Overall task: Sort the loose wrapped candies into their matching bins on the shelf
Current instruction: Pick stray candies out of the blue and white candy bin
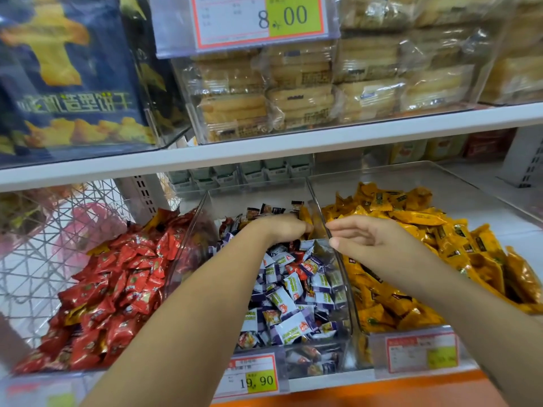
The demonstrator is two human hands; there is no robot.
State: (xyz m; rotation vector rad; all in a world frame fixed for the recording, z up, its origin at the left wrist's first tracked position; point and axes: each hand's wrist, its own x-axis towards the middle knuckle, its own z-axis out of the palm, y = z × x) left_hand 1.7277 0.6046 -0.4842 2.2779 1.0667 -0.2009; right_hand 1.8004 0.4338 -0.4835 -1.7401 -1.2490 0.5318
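Clear bins [370, 183] hold red candies [117, 277], purple-white candies [293, 304] and orange candies [411, 218].

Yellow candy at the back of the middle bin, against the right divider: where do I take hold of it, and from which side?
Pinch the upper end of the yellow candy, coming from above. It stands nearly upright against the divider with its lower end down among the purple candies, so only the top is free. The left hand is right beside it.
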